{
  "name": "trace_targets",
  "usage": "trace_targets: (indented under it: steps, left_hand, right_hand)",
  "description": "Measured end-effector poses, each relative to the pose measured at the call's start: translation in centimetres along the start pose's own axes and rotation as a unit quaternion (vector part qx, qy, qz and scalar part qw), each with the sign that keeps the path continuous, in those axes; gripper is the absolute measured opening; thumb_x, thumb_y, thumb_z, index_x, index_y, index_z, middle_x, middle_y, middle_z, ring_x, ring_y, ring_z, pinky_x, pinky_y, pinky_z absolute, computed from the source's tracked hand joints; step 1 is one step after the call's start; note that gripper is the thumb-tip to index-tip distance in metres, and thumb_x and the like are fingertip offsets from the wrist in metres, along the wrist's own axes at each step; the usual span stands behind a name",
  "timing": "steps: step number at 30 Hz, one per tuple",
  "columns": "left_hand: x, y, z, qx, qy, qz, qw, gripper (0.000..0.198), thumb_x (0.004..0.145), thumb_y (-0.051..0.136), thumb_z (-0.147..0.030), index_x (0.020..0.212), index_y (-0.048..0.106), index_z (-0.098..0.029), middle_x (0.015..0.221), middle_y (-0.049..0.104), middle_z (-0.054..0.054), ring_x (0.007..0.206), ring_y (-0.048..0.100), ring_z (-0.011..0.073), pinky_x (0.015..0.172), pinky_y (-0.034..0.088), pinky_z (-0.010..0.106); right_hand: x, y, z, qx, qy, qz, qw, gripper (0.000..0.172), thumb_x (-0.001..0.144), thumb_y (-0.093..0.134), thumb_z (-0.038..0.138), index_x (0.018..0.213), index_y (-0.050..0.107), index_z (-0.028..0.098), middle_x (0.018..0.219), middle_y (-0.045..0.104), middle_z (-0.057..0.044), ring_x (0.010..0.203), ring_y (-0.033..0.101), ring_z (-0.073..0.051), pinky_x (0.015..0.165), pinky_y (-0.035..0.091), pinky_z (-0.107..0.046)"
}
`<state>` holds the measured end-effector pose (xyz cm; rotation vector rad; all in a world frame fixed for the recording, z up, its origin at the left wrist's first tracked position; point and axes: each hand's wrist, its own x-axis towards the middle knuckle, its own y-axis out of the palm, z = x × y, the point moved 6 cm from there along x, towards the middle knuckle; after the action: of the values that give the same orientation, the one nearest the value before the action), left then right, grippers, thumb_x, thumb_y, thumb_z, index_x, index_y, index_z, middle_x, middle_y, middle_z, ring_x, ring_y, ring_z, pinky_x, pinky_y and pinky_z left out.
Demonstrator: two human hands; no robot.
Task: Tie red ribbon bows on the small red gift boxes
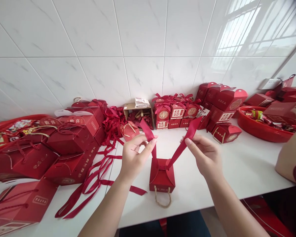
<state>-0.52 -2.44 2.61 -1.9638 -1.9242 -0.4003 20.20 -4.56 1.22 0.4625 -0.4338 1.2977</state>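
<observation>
A small red gift box (162,177) stands on the white table in front of me, a twine loop handle (163,204) hanging from its near side. A red ribbon (177,152) passes through the top of the box, and its two ends rise apart in a V. My left hand (137,156) pinches one end between thumb and fingers. The other end is pinched in my right hand (205,154). Both hands are raised above the box, one on either side. Loose ribbon strips (95,177) lie on the table left of my left forearm.
Stacked red boxes (71,144) fill the left side. Along the wall are a ribbon pile (113,120), an open carton (139,117) and bow-tied boxes (177,110). More boxes (222,98) and a red candy basin (261,127) stand right, beside another person's arm (289,154).
</observation>
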Motion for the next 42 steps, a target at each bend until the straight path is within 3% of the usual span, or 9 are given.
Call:
trace_targets:
  steps: [11, 22, 25, 28, 31, 33, 36, 39, 42]
  left_hand:
    - [0.8, -0.3, -3.0, -0.01, 0.07, -0.007, 0.998, 0.015, 0.085, 0.064, -0.029, 0.092, 0.076, -0.024, 0.085, 0.074, 0.002, 0.085, 0.068, 0.0168, 0.08, 0.053, 0.028]
    - [0.9, -0.2, -2.9, -0.029, 0.035, 0.0, 0.999, 0.015, 0.085, 0.064, -0.031, 0.086, 0.076, -0.022, 0.081, 0.074, 0.001, 0.089, 0.068, 0.0165, 0.086, 0.052, 0.027]
    - [0.9, -0.2, -2.8, -0.043, 0.014, 0.006, 0.999, 0.017, 0.086, 0.063, -0.032, 0.084, 0.075, -0.021, 0.078, 0.074, 0.001, 0.086, 0.069, 0.0154, 0.085, 0.053, 0.026]
    - [0.9, 0.0, -2.6, -0.041, 0.004, 0.019, 0.999, 0.017, 0.086, 0.062, -0.032, 0.084, 0.073, -0.02, 0.073, 0.073, 0.0, 0.078, 0.069, 0.0139, 0.084, 0.053, 0.026]
    - [0.9, 0.4, -2.6, -0.039, -0.002, 0.049, 0.998, 0.016, 0.086, 0.063, -0.031, 0.091, 0.071, -0.019, 0.07, 0.072, 0.0, 0.073, 0.069, 0.0135, 0.08, 0.053, 0.025]
    - [0.7, 1.0, -2.6, -0.044, -0.019, 0.083, 0.995, 0.027, 0.085, 0.064, -0.031, 0.11, 0.065, -0.02, 0.067, 0.072, 0.0, 0.071, 0.069, 0.0142, 0.076, 0.054, 0.025]
    - [0.5, 1.9, -2.7, -0.041, -0.049, 0.143, 0.988, 0.064, 0.084, 0.066, -0.028, 0.141, 0.038, -0.022, 0.066, 0.072, -0.002, 0.07, 0.07, 0.0154, 0.073, 0.054, 0.026]
    - [0.3, 2.6, -2.6, -0.019, -0.083, 0.192, 0.978, 0.085, 0.08, 0.069, -0.026, 0.149, 0.019, -0.026, 0.072, 0.073, -0.001, 0.071, 0.07, 0.0167, 0.071, 0.055, 0.027]
    - [0.3, 2.7, -2.1, 0.022, -0.097, 0.22, 0.97, 0.088, 0.079, 0.07, -0.024, 0.149, 0.016, -0.027, 0.075, 0.073, -0.001, 0.071, 0.07, 0.0174, 0.07, 0.055, 0.028]
  right_hand:
    - [0.4, 0.3, 0.3, 0.037, 0.017, 0.014, 0.999, 0.005, 0.084, 0.066, 0.025, 0.083, 0.071, 0.024, 0.074, 0.07, 0.001, 0.07, 0.063, -0.012, 0.064, 0.052, -0.022]
    - [0.9, 0.1, 0.8, 0.04, -0.011, 0.001, 0.999, 0.002, 0.081, 0.069, 0.024, 0.083, 0.07, 0.024, 0.075, 0.067, 0.002, 0.069, 0.061, -0.012, 0.061, 0.05, -0.022]
    - [1.1, 0.2, 1.1, 0.047, -0.017, 0.001, 0.999, 0.001, 0.081, 0.069, 0.023, 0.081, 0.069, 0.024, 0.075, 0.066, 0.002, 0.071, 0.061, -0.012, 0.066, 0.051, -0.024]
    - [1.2, 0.8, 1.1, 0.09, 0.011, 0.024, 0.996, 0.002, 0.084, 0.066, 0.025, 0.084, 0.068, 0.024, 0.077, 0.068, 0.001, 0.075, 0.065, -0.014, 0.074, 0.053, -0.028]
    - [1.4, 1.7, 1.1, 0.126, 0.05, 0.052, 0.989, 0.005, 0.087, 0.063, 0.027, 0.085, 0.065, 0.023, 0.074, 0.069, 0.001, 0.07, 0.067, -0.015, 0.07, 0.055, -0.03]
    - [1.4, 2.2, 1.2, 0.104, 0.065, 0.058, 0.991, 0.005, 0.086, 0.063, 0.027, 0.087, 0.064, 0.022, 0.069, 0.069, 0.001, 0.057, 0.064, -0.012, 0.057, 0.054, -0.026]
    - [1.4, 3.0, 1.5, 0.029, 0.068, 0.083, 0.994, 0.009, 0.085, 0.063, 0.023, 0.091, 0.067, 0.02, 0.063, 0.066, 0.001, 0.043, 0.054, -0.008, 0.042, 0.045, -0.021]
    - [0.9, 4.2, 2.1, 0.024, 0.046, 0.165, 0.985, 0.014, 0.087, 0.058, 0.023, 0.091, 0.072, 0.02, 0.066, 0.066, 0.0, 0.055, 0.059, -0.011, 0.051, 0.05, -0.023]
    - [0.3, 4.9, 2.2, 0.073, 0.042, 0.236, 0.968, 0.017, 0.086, 0.06, 0.024, 0.098, 0.072, 0.022, 0.081, 0.066, -0.003, 0.07, 0.063, -0.015, 0.06, 0.053, -0.027]
